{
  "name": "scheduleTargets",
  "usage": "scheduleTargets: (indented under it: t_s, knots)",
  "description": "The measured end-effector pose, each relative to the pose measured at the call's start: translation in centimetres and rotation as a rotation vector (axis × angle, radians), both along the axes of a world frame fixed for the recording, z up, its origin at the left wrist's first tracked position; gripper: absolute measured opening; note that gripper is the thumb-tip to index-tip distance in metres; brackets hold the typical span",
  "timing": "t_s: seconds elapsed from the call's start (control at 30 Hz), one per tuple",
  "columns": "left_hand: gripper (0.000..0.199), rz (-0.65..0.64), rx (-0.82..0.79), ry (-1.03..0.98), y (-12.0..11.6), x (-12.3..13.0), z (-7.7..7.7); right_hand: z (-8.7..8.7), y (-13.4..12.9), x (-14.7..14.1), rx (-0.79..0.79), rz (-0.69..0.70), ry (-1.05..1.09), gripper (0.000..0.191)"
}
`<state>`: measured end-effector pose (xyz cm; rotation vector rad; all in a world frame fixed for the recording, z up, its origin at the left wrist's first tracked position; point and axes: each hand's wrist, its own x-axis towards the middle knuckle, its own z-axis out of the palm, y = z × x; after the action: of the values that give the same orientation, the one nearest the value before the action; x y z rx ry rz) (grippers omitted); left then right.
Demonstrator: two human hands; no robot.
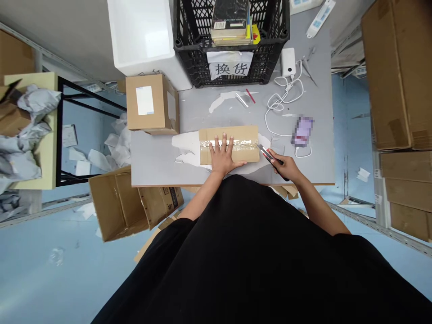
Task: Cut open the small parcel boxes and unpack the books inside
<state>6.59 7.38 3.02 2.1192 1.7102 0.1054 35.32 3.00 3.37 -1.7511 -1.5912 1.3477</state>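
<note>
A flat brown cardboard box (246,156) lies on the grey table, with clear tape running along its middle seam. My left hand (223,158) rests flat on its left half, fingers spread. In my right hand (286,167) is a black and red utility knife (277,171), its blade tip at the right end of the taped seam. White torn paper (186,143) sticks out from under the box.
On the table (155,166), a taller carton (146,102) stands at the left. Behind are a white bin (145,36) and a black crate (232,72) with books. A phone (303,130) and white cable (277,105) lie right. An open carton (118,204) is below left.
</note>
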Motion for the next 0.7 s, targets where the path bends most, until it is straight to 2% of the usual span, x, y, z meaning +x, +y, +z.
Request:
scheduleTargets:
  t_s: [0.4, 0.5, 0.57, 0.63, 0.7]
  knots:
    - [0.121, 0.014, 0.012, -0.094, -0.1, -0.1, -0.1, 0.9, -3.1, 0.0, -0.091, -0.062, 0.047, 0.061]
    - [0.12, 0.019, 0.019, -0.106, -0.2, -0.1, -0.1, 0.7, -3.5, 0.0, -0.103, -0.082, 0.12, 0.063]
    - [0.119, 0.02, 0.018, -0.117, -0.2, -0.2, -0.1, -0.1, -3.8, 0.3, -0.112, -0.163, 0.214, 0.07]
    - [0.118, 0.016, 0.027, -0.125, -0.2, -0.2, -0.2, -1.8, -4.1, 0.7, -0.113, -0.286, 0.256, 0.078]
    - [0.118, 0.006, 0.05, -0.129, -0.2, -0.3, -0.2, -4.1, -4.2, 0.9, -0.125, -0.363, 0.173, 0.077]
